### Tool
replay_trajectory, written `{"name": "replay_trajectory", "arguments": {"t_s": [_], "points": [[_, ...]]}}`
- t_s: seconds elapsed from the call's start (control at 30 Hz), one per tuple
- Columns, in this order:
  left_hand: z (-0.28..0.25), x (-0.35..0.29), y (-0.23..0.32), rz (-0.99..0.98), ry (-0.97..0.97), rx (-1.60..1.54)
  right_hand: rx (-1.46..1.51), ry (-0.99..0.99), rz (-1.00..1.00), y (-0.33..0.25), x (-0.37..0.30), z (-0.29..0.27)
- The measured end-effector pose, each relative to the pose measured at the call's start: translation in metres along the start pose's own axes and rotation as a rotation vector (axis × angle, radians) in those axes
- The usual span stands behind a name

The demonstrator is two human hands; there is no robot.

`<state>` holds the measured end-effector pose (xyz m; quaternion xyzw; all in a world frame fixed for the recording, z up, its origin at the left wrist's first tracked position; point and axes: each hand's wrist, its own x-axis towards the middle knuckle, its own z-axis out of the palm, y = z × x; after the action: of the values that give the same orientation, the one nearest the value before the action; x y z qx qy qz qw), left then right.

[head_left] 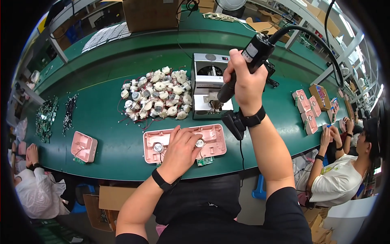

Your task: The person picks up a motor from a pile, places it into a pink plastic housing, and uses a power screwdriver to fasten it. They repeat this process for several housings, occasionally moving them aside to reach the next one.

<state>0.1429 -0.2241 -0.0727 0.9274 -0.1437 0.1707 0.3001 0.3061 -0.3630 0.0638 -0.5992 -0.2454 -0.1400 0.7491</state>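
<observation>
My right hand (248, 83) grips a black electric screwdriver (256, 49), a cable running from its upper end. Its lower end points down at the front of a boxy grey screw feeder (199, 101); the bit's tip is hard to make out. My left hand (181, 147) lies across two pink plastic housings (219, 140) set side by side, fingers stretched out. One round metal part (158, 147) sits in the left housing, another (199, 143) by my fingers in the right one. A small green circuit board (205, 161) sticks out at the near edge.
Behind the housings is a heap of white motors (158, 93) with red wires. Leftward lie another pink housing (83, 146), dark small parts (70, 114) and stacked circuit boards (46, 118). More pink housings (308, 122) stand near a co-worker (345, 175) at right; another person (38, 191) sits at left.
</observation>
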Motion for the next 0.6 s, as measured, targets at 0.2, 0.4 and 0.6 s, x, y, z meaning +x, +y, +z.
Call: {"name": "replay_trajectory", "arguments": {"t_s": [0.2,0.4,0.6], "points": [[-0.002,-0.004,-0.005,-0.008,0.007,0.005,0.044,-0.049,0.142,-0.022,-0.042,-0.005],[0.0,-0.001,-0.005,0.007,0.025,-0.003,0.198,-0.122,0.154,-0.032,-0.092,-0.005],[0.0,0.0,-0.003,-0.003,0.031,-0.007,0.179,-0.194,0.148,-0.009,-0.104,-0.007]]}}
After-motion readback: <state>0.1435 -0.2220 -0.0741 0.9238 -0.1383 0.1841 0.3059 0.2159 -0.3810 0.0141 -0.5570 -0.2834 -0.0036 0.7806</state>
